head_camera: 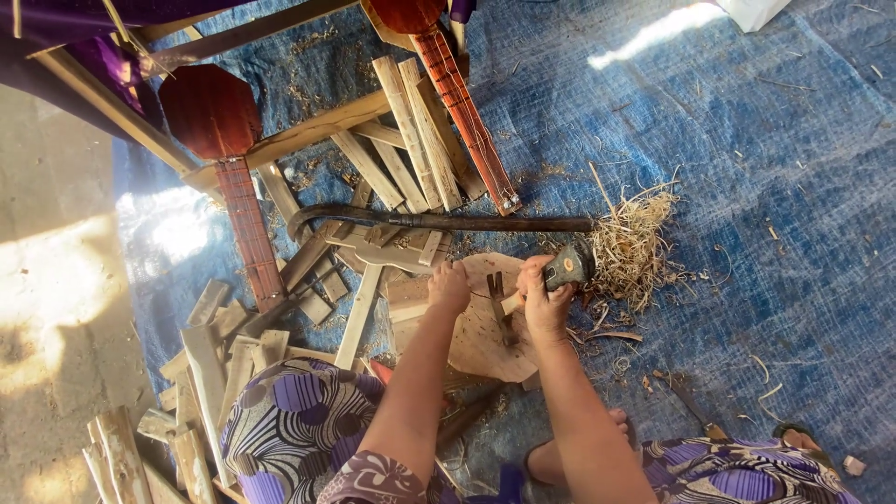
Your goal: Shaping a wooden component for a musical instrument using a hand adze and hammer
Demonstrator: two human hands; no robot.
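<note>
While both hands sit right on the pale board, here's how it all lies relative to that board:

landmark: the round wooden board (476,327), flat on the blue tarp (765,187) just ahead of the person's knees

chisel: a short dark tool (497,297) standing near the middle of the board, tilted a bit, long axis running roughly away from the person; can't tell how deep the tip sits

left hand (449,286): curled shut at the board's upper left edge, pressing or gripping the rim, looks like it's steadying it. Just beside the chisel, not touching it as far as I can see

right hand (541,301): closed tight round a light wooden handle at the board's upper right edge

hammer (566,269): grey head pokes out above and right of that fist, over the board's far right rim. Handle runs diagonally, down-left toward the chisel

key relation: chisel lies just left of the hammer hand, between the two hands, and the hammer hand is the nearer one

long dark bar (439,221): lies crosswise beyond the board's far edge, curved end to the left

shavings (630,247): straw-coloured heap right of the board, just past the hammer head

offcuts (373,177): pale wood strips piled beyond and left of the board
</note>
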